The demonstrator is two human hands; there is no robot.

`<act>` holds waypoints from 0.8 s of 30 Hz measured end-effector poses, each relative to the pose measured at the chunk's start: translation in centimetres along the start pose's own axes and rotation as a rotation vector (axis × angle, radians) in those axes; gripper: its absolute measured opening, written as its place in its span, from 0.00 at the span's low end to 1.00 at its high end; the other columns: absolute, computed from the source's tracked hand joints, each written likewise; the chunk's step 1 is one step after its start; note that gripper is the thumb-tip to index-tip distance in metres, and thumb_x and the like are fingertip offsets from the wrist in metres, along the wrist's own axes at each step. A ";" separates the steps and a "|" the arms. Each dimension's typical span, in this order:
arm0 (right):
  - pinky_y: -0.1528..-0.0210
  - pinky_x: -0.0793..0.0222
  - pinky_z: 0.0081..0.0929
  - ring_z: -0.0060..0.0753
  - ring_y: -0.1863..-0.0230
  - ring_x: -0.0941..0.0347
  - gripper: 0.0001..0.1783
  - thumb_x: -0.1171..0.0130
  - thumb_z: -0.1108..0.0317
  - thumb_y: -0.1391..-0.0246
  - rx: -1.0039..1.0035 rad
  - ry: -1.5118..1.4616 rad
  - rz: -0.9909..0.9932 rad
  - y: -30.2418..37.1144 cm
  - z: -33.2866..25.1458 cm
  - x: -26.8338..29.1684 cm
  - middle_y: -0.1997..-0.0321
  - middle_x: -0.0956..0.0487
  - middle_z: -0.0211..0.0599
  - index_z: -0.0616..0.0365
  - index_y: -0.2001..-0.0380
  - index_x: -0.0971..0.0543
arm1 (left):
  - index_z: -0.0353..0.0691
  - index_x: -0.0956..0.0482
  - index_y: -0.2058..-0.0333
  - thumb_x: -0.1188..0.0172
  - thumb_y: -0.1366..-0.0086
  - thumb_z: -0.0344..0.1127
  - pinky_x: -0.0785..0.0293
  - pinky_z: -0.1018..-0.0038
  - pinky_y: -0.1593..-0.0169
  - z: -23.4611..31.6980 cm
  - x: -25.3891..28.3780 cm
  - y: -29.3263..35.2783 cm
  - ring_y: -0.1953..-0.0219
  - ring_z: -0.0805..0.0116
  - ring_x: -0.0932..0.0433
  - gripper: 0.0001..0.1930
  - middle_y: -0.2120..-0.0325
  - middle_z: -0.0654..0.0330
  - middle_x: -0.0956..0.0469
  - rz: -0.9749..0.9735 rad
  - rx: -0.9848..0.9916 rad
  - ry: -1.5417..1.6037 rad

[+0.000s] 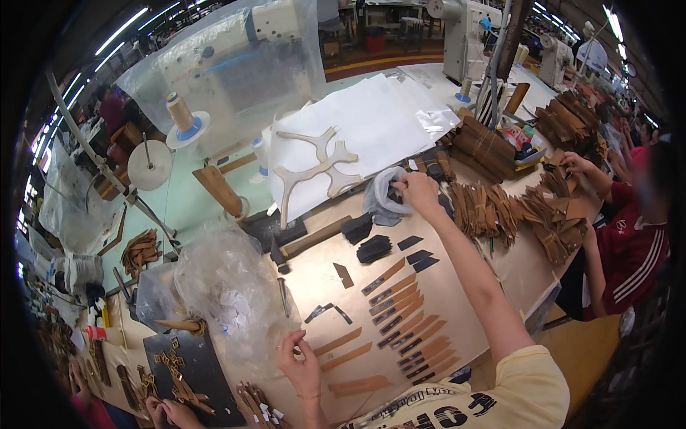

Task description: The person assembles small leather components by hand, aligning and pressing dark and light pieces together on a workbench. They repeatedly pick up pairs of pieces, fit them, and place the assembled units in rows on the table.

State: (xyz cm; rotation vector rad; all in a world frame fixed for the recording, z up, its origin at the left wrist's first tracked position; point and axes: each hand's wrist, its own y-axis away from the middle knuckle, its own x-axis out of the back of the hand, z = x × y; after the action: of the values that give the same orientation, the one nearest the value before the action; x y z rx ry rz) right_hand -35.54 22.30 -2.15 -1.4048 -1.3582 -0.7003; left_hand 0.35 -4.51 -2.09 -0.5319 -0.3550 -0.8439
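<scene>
My right hand (418, 191) reaches to a small pouch of whitish plastic (384, 200), its fingers pinched together at the opening. Dark pieces show inside; what the fingertips grip is too small to tell. Low in front of me, my left hand (300, 363) hovers with curled fingers beside two brown leather strips (346, 354); anything between the fingertips is not distinguishable. A slanted row of brown strips (407, 314) lies on the board, many with a dark piece at the left end. Loose black pieces (421, 260) and a black stack (374, 249) lie above them.
A hammer (314, 237) and a crumpled clear bag (232, 286) lie left of the strips. Behind are white sheets (386, 121) with a branching cutout (325, 161). Bundled brown strips (486, 211) lie at right, near a co-worker in a red shirt (629, 243). Another person's hands (171, 413) show lower left.
</scene>
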 end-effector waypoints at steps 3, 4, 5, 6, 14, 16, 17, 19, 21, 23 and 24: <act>0.65 0.27 0.44 0.52 0.68 0.20 0.21 0.34 0.48 0.49 -0.112 -0.010 0.029 0.2 -0.1 0.2 0.74 0.18 0.47 0.58 0.75 0.16 | 0.35 0.19 0.64 0.47 0.40 0.19 0.33 0.76 0.69 -0.1 0.3 0.1 0.68 0.68 0.24 0.10 0.64 0.57 0.19 -0.017 0.012 -0.004; 0.65 0.27 0.44 0.52 0.68 0.20 0.22 0.34 0.48 0.48 -0.141 -0.035 0.073 0.1 -0.1 0.3 0.74 0.18 0.47 0.58 0.75 0.16 | 0.35 0.19 0.64 0.46 0.40 0.19 0.32 0.74 0.68 -0.2 0.4 0.1 0.66 0.66 0.23 0.09 0.63 0.56 0.19 -0.024 0.053 0.008; 0.65 0.28 0.46 0.53 0.68 0.20 0.22 0.34 0.47 0.48 -0.141 -0.071 0.109 0.2 0.0 0.4 0.75 0.18 0.48 0.58 0.76 0.16 | 0.35 0.19 0.64 0.46 0.40 0.20 0.32 0.73 0.67 -0.2 0.5 0.3 0.64 0.63 0.23 0.09 0.62 0.55 0.19 -0.033 0.105 0.020; 0.65 0.27 0.46 0.53 0.68 0.20 0.23 0.34 0.47 0.49 -0.131 -0.024 0.046 0.3 0.1 0.5 0.74 0.18 0.48 0.59 0.76 0.16 | 0.35 0.19 0.64 0.46 0.40 0.20 0.32 0.73 0.67 -0.2 0.6 0.4 0.64 0.63 0.23 0.09 0.62 0.55 0.19 -0.026 0.098 0.016; 0.63 0.26 0.39 0.46 0.69 0.19 0.21 0.31 0.52 0.49 -0.190 -0.159 -0.078 0.5 1.5 0.9 0.74 0.18 0.44 0.62 0.69 0.17 | 0.35 0.19 0.65 0.46 0.41 0.19 0.32 0.73 0.68 0.1 0.6 0.3 0.64 0.63 0.22 0.09 0.62 0.55 0.19 -0.022 0.061 0.022; 0.62 0.26 0.37 0.43 0.67 0.20 0.19 0.31 0.55 0.49 -0.160 -0.179 -0.039 0.7 1.7 0.6 0.73 0.18 0.44 0.61 0.64 0.18 | 0.34 0.19 0.65 0.47 0.40 0.19 0.32 0.73 0.68 0.3 0.6 0.1 0.64 0.63 0.22 0.09 0.62 0.55 0.19 -0.042 0.071 0.036; 0.61 0.26 0.36 0.44 0.66 0.20 0.19 0.30 0.57 0.49 -0.133 -0.248 -0.035 0.9 1.7 0.4 0.71 0.18 0.44 0.61 0.61 0.19 | 0.34 0.19 0.64 0.47 0.40 0.19 0.32 0.73 0.68 0.3 0.5 0.0 0.64 0.63 0.22 0.09 0.62 0.55 0.19 -0.046 0.075 0.054; 0.58 0.26 0.37 0.46 0.61 0.21 0.20 0.29 0.65 0.51 -0.068 -0.281 0.019 1.5 1.5 0.0 0.64 0.19 0.44 0.61 0.56 0.22 | 0.34 0.19 0.64 0.47 0.40 0.19 0.32 0.73 0.68 0.4 0.4 0.0 0.64 0.63 0.22 0.09 0.62 0.55 0.19 -0.024 0.074 0.057; 0.58 0.27 0.38 0.46 0.61 0.21 0.19 0.30 0.64 0.52 0.056 -0.168 0.174 2.4 1.1 -0.5 0.64 0.19 0.43 0.60 0.58 0.21 | 0.34 0.19 0.64 0.47 0.40 0.19 0.31 0.73 0.68 0.4 0.5 0.1 0.65 0.63 0.22 0.09 0.63 0.54 0.19 -0.021 0.072 0.052; 0.58 0.27 0.39 0.46 0.60 0.22 0.18 0.30 0.64 0.52 0.119 -0.117 0.167 2.8 0.7 -0.8 0.65 0.20 0.43 0.59 0.59 0.20 | 0.34 0.19 0.64 0.47 0.40 0.19 0.31 0.73 0.68 0.4 0.5 0.2 0.65 0.63 0.22 0.09 0.63 0.54 0.19 -0.036 0.055 0.048; 0.58 0.27 0.40 0.46 0.60 0.22 0.18 0.30 0.63 0.52 0.133 -0.124 0.083 2.9 0.6 -0.8 0.65 0.20 0.42 0.58 0.59 0.20 | 0.34 0.19 0.64 0.47 0.40 0.19 0.31 0.73 0.68 0.5 0.5 0.2 0.65 0.63 0.22 0.09 0.63 0.54 0.19 -0.044 0.054 0.045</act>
State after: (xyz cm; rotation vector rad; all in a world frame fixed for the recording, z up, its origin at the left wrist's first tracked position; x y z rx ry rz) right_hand -33.08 22.99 -3.85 -1.4078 -1.4076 -0.4656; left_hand 0.80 -4.45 -1.52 -0.4555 -0.3480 -0.8855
